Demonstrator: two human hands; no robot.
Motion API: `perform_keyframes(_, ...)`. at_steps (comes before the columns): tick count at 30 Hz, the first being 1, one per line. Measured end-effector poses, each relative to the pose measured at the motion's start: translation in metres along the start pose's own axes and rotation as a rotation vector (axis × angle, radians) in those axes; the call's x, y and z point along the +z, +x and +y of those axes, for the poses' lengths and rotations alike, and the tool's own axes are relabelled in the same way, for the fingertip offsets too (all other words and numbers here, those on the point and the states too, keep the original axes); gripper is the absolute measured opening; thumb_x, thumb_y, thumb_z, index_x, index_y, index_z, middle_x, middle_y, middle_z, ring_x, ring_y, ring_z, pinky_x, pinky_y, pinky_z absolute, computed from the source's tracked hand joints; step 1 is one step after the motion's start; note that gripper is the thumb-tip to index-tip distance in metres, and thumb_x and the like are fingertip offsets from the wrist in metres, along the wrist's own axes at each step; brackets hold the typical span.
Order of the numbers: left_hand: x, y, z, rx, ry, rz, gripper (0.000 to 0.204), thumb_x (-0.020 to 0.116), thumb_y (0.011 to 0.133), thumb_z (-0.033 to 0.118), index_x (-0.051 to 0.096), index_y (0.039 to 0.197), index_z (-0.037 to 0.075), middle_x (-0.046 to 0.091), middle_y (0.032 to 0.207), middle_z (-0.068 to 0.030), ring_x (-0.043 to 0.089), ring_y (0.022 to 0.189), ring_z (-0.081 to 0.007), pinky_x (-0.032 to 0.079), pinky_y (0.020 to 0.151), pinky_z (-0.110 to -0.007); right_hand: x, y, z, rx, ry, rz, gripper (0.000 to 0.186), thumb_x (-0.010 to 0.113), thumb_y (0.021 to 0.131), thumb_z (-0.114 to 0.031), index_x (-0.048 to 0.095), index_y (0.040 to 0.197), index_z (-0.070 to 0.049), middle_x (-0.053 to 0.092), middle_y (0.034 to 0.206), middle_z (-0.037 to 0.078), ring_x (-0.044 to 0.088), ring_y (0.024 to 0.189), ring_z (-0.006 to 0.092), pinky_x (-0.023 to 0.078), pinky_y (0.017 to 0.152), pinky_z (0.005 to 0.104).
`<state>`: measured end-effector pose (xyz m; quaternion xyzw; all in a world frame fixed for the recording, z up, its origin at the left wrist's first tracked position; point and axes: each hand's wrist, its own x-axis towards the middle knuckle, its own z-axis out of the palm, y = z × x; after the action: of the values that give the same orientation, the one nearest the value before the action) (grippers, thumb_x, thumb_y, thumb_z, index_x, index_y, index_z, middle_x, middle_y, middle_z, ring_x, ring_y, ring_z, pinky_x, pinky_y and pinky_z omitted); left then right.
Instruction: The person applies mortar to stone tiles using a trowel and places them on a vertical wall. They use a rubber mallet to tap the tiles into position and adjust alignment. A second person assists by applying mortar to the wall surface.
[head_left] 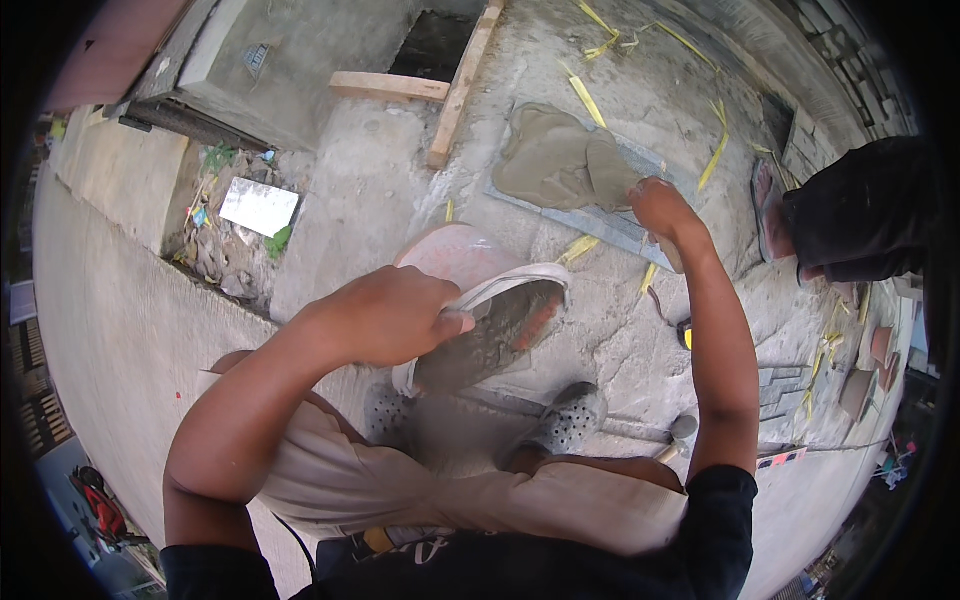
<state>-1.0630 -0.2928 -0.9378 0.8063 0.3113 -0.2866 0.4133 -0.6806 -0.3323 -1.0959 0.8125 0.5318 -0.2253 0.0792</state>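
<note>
My left hand [395, 312] is closed on the rim of a tilted, pinkish bucket [455, 252] with a pale edge. Grey, wet mortar [470, 352] coats the bucket's inside, and its mouth is turned toward me. To the far right, my right hand [662, 210] is wrapped round the handle of a trowel [612, 174]; its blade is smeared with mortar. That blade lies against a thick patch of mortar [542, 165] spread over a flat grey tile [608, 226]. Part of the tile is hidden beneath the mortar.
Wooden beams [466, 85] frame a dark opening beyond the tile. Yellow straps [716, 145] are scattered around. Another person's dark-trousered leg and sandalled foot [768, 210] are at right. A tape measure [685, 334] and a hammer-like tool [682, 430] lie nearer. A white board [259, 206] rests on rubble at left.
</note>
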Motion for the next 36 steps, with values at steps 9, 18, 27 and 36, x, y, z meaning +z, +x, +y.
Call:
perform_keyframes(9,0.003,0.005,0.001,0.081,-0.004,-0.005,0.044,0.051,0.101,0.039,0.069,0.111,0.000,0.069,0.105,-0.0249,0.064,0.106,-0.0417,0.049,0.093,-0.048,-0.024,0.008,-0.044,-0.253,-0.001,0.110,0.050,0.051,0.101,-0.038,0.062,0.120,0.007,0.067,0.117,0.026,0.064,0.115,0.0386,0.052,0.094,0.0486)
perform_keyframes(18,0.000,0.004,0.002,0.022,-0.014,-0.018,0.045,0.052,0.101,0.040,0.069,0.113,0.000,0.069,0.107,-0.0255,0.064,0.107,-0.0415,0.048,0.094,-0.048,-0.046,0.034,-0.082,-0.174,0.012,-0.162,0.045,0.054,0.099,-0.037,0.065,0.118,0.002,0.066,0.121,0.025,0.064,0.114,0.0391,0.051,0.098,0.0474)
perform_keyframes(27,-0.003,-0.002,-0.005,-0.025,0.020,0.053,0.045,0.054,0.101,0.043,0.067,0.106,0.000,0.068,0.092,-0.0261,0.066,0.095,-0.0436,0.050,0.084,-0.051,-0.025,-0.072,-0.033,-0.148,-0.320,0.030,0.033,0.056,0.098,-0.029,0.067,0.111,-0.001,0.069,0.108,0.022,0.069,0.102,0.0374,0.055,0.090,0.0474)
perform_keyframes(36,-0.012,0.001,-0.010,-0.047,0.044,0.128,0.044,0.055,0.100,0.041,0.068,0.106,-0.001,0.069,0.097,-0.0270,0.066,0.097,-0.0457,0.050,0.087,-0.052,0.015,-0.095,-0.059,-0.254,-0.092,0.232,0.025,0.057,0.097,-0.024,0.069,0.101,-0.002,0.072,0.093,0.021,0.073,0.082,0.0367,0.059,0.074,0.0467)
